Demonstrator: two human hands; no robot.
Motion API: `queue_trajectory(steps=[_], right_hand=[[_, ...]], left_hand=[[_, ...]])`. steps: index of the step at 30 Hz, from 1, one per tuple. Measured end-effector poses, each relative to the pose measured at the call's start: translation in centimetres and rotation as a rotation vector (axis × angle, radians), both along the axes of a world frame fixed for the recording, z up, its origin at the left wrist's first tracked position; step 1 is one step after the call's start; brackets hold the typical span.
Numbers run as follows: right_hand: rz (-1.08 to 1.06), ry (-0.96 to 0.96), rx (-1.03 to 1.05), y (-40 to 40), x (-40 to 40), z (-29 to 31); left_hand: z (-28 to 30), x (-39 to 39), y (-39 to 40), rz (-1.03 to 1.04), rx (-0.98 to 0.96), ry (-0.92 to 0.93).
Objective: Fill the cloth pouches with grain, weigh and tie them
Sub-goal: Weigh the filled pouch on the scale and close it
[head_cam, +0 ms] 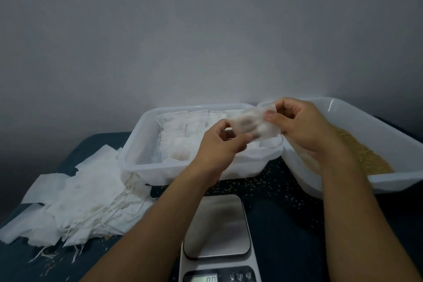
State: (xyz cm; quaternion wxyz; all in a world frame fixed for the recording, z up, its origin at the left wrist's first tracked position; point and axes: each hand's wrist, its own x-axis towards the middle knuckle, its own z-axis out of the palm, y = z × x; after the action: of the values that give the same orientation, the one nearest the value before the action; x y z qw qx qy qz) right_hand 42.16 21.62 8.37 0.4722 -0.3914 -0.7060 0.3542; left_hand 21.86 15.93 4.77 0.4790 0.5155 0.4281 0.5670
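Step in hand: opening an empty pouch, judging by how flat and see-through it looks; filling, weighing and tying of this one are not yet done
Pouch: a thin, translucent white cloth pouch [255,127] held in the air between both hands, above the near edge of the middle tub and beyond the scale
Left hand: the left hand [220,142] pinches the pouch's lower left edge between thumb and curled fingers
Right hand: the right hand [299,126] pinches the upper right edge, thumb on the front, fingers partly hidden behind the cloth
Next move: likely calls for parting the mouth wide, then carrying it right to the brown grain [361,151] in the tilted white plastic tub [389,126]
Scale: a steel-topped digital kitchen scale [217,226] sits bare, just below the hands
Stock: a rectangular white plastic tub [142,142] of pouches behind; a loose heap of flat white pouches with strings [75,208] on the dark blue cloth at left
Risk: the flimsy fabric may stick shut
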Motion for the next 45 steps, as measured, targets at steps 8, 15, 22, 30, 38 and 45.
queue_trajectory(steps=[8, 15, 22, 30, 38, 45], right_hand=[[-0.210, 0.058, -0.028, 1.9, 4.7, -1.6], [-0.324, 0.112, -0.052, 2.6, 6.9, -2.2], [-0.323, 0.093, -0.084, 3.0, 7.7, -2.7], [-0.311, 0.102, -0.118, 3.2, 7.9, -2.9], [-0.328, 0.126, -0.089, 3.1, 7.5, -3.0], [-0.316, 0.121, -0.105, 3.2, 7.4, -3.1]], left_hand=[[2.0, 4.2, 4.2, 0.040, 0.082, 0.291], [2.7, 7.2, 5.7, 0.027, 0.098, 0.365], [3.0, 7.7, 6.2, 0.027, 0.120, 0.390], [2.8, 8.1, 6.3, 0.018, 0.106, 0.362], [2.5, 7.9, 6.3, 0.012, 0.114, 0.344], [2.3, 7.8, 6.3, 0.015, 0.116, 0.318]])
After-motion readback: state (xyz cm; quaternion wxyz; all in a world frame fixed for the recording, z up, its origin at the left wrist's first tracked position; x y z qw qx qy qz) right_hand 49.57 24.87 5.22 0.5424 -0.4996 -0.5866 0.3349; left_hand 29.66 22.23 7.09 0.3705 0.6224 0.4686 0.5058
